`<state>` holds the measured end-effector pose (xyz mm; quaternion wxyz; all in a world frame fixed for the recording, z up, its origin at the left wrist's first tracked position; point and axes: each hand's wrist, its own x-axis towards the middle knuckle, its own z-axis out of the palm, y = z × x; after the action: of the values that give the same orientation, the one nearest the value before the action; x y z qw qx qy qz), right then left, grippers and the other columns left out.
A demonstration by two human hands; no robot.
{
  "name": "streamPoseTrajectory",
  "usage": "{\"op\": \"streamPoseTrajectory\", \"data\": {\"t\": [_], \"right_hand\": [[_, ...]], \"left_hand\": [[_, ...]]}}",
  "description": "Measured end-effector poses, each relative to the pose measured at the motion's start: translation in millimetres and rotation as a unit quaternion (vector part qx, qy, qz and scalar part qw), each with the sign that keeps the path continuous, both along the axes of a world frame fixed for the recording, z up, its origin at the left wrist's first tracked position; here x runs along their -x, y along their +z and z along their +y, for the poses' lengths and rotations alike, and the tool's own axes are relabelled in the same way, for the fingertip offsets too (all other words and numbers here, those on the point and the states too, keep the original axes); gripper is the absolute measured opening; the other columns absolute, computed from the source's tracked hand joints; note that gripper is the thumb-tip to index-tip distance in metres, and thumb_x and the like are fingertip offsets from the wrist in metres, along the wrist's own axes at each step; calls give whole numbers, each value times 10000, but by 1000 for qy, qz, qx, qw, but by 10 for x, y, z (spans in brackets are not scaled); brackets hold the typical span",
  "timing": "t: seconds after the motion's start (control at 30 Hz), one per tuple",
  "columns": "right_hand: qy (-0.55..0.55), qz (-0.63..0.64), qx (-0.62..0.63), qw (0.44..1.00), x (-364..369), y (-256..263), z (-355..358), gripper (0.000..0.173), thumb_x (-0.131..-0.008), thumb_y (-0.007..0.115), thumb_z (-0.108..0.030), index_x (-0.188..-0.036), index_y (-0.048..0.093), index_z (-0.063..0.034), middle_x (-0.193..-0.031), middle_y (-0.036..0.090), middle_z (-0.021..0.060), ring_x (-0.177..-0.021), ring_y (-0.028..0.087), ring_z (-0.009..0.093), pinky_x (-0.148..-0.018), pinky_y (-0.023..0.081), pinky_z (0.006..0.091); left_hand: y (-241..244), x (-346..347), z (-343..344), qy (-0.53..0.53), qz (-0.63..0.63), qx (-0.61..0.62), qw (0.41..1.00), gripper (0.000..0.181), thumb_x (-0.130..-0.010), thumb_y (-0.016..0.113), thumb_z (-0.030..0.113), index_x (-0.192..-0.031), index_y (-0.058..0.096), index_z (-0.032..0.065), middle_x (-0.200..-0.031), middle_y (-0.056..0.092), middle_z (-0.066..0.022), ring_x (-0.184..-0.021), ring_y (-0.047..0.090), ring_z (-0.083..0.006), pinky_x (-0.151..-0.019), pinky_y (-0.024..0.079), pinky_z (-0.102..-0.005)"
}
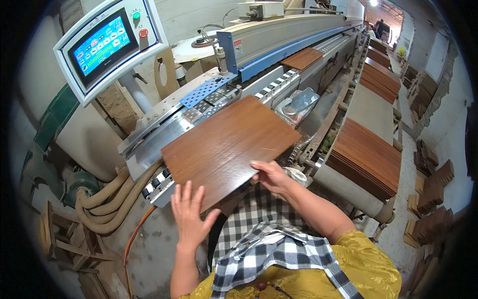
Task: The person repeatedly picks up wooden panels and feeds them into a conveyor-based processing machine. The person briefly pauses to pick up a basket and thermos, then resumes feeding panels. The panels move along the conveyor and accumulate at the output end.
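A brown wood-grain panel (227,145) lies tilted across the infeed of an edge-banding machine (295,41), in front of me. My right hand (272,177) grips its near edge, thumb on top and fingers underneath. Spread flat, my left hand (192,211) rests against the panel's near left corner, fingertips on its surface. Beyond the panel's far edge are a perforated blue plate (207,89) and a metal guide fence (149,149). Farther along the machine, a second brown panel (302,58) sits beside the blue rail.
A control screen (102,46) with green and red buttons hangs at upper left. On the right, a roller conveyor (351,190) carries stacked panels (366,157). More boards (429,224) stand along the wall. Ribbed hoses (101,209) and an orange cable (130,239) run at left.
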<state>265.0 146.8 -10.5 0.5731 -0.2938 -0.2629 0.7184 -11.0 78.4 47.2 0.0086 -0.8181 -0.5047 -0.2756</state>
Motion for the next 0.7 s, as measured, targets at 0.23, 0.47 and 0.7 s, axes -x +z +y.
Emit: {"op": "streamPoseTrajectory", "data": {"t": [0.23, 0.47, 0.7], "right_hand": [[110, 51, -37, 992, 576, 328, 309, 455, -946, 607, -307, -1276, 506, -11, -1174, 621, 108, -996, 650, 205, -836, 535, 307], [0, -342, -113, 933, -56, -271, -63, 429, -973, 540, -317, -1267, 569, -7, -1121, 664, 147, -940, 659, 211, -843, 516, 311], [-87, -789, -267, 546, -575, -1201, -796, 432, -898, 575, -196, -1316, 531, -94, -1457, 392, 151, -1335, 363, 330, -1104, 298, 445]], "left_hand": [[-198, 603, 373, 178, -16, -61, 982, 568, -837, 688, 329, -1328, 523, 96, -1433, 462, -89, -1374, 348, -305, -1155, 140, -526], [-90, 677, 834, 191, -31, -35, 981, 547, -852, 679, 345, -1319, 529, 103, -1431, 467, -100, -1361, 365, -299, -1153, 165, -496], [-262, 804, 820, 208, 11, -109, 972, 509, -897, 621, 336, -1337, 518, 101, -1457, 435, -134, -1242, 491, -317, -1000, 348, -448]]}}
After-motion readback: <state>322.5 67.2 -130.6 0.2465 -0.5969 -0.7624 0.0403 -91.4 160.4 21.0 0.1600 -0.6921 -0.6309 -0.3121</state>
